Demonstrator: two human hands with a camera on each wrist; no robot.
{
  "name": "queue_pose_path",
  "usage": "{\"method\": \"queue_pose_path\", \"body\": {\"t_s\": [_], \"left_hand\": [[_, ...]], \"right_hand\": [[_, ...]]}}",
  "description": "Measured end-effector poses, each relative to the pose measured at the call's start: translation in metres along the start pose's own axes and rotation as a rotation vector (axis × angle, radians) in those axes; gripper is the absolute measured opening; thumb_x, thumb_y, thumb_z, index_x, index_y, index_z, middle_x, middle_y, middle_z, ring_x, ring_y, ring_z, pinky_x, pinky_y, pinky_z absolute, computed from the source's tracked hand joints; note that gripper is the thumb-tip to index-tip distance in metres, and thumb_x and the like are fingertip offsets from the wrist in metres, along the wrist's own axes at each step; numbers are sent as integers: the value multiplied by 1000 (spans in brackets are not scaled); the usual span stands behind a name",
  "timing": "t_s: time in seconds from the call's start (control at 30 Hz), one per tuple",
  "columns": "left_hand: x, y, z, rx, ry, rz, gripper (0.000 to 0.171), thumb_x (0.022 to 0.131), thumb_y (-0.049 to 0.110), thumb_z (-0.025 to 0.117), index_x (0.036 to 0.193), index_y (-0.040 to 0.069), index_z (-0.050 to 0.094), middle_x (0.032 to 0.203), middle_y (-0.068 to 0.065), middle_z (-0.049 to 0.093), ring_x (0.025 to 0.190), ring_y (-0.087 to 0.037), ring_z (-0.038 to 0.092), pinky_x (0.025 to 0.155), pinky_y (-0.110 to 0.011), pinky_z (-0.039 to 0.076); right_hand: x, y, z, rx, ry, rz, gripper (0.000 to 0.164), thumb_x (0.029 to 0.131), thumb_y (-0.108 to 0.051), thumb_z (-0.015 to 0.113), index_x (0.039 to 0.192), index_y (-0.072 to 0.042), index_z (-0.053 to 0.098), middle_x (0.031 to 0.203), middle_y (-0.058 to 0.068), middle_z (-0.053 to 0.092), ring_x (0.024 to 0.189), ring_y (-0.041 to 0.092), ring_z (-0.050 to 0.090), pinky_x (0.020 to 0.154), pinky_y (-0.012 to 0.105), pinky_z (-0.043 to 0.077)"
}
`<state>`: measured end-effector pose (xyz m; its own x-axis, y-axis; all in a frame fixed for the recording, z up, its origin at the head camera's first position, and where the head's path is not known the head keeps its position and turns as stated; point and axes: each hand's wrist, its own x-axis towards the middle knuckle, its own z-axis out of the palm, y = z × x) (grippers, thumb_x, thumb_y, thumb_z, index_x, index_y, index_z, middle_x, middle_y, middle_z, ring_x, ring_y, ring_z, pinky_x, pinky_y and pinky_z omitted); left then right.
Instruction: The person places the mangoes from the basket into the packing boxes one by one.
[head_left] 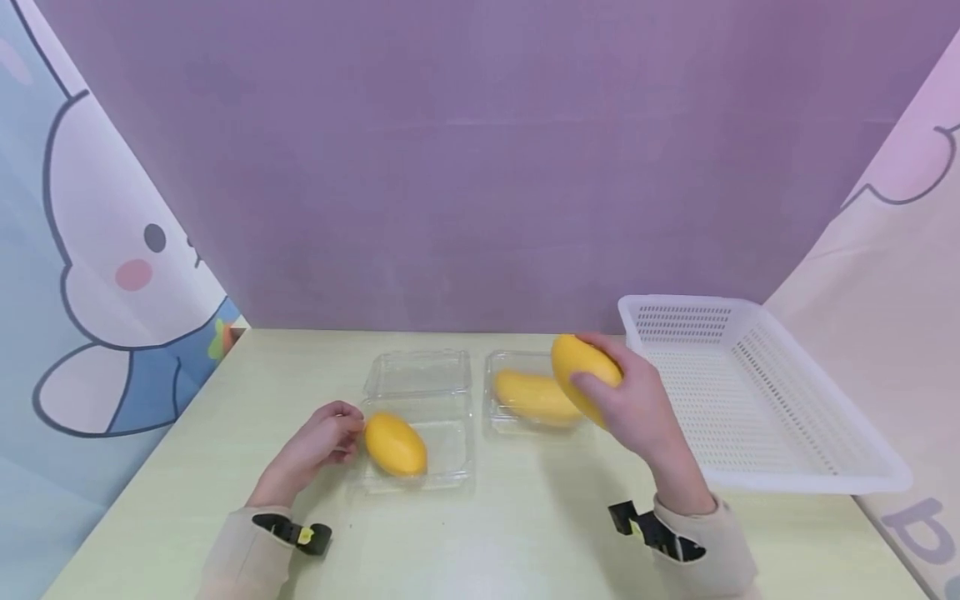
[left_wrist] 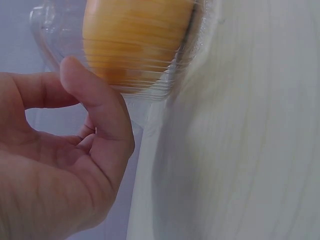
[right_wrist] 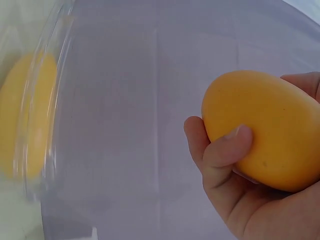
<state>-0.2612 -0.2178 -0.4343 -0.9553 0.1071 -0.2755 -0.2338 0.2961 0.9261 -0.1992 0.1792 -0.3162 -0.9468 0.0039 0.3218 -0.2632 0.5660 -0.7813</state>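
In the head view my right hand (head_left: 630, 400) holds an orange-yellow mango (head_left: 581, 371) up above the table, thumb and fingers curled round it. The right wrist view shows the same mango (right_wrist: 260, 130) from close by. At the left, my left hand (head_left: 326, 437) pinches the side rim of an open clear plastic clamshell box (head_left: 450, 450) between thumb and fingers. One mango (head_left: 395, 444) lies in that box's near half, by the left side; its lid (head_left: 420, 372) is folded back behind. In the left wrist view my thumb (left_wrist: 90, 90) overlaps the box's ribbed wall.
Between the open box and my right hand stands another clear plastic box (head_left: 491, 412) with yellow fruit (head_left: 532, 396) inside. A white perforated basket (head_left: 757, 400) occupies the table's right side. A purple backdrop (head_left: 480, 183) rises behind the table.
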Motion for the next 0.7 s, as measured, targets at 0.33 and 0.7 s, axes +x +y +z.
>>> {"method": "queue_pose_path", "body": {"t_s": [0.33, 0.7], "left_hand": [[1, 0, 0, -1, 0, 9, 27, 96, 16, 48, 114, -4, 42, 84, -12, 51, 65, -21, 50, 57, -31, 47], [0, 1, 1, -2, 8, -5, 27, 96, 17, 48, 113, -3, 43, 85, -12, 50, 66, -22, 50, 57, -30, 46]], "right_hand": [[1, -9, 19, 69, 1, -23, 45, 85, -17, 64, 129, -20, 57, 121, 5, 58, 88, 26, 52, 71, 38, 45], [0, -14, 35, 120, -9, -25, 46, 83, -19, 64, 129, -21, 57, 121, 2, 59, 89, 25, 52, 73, 38, 45]]}}
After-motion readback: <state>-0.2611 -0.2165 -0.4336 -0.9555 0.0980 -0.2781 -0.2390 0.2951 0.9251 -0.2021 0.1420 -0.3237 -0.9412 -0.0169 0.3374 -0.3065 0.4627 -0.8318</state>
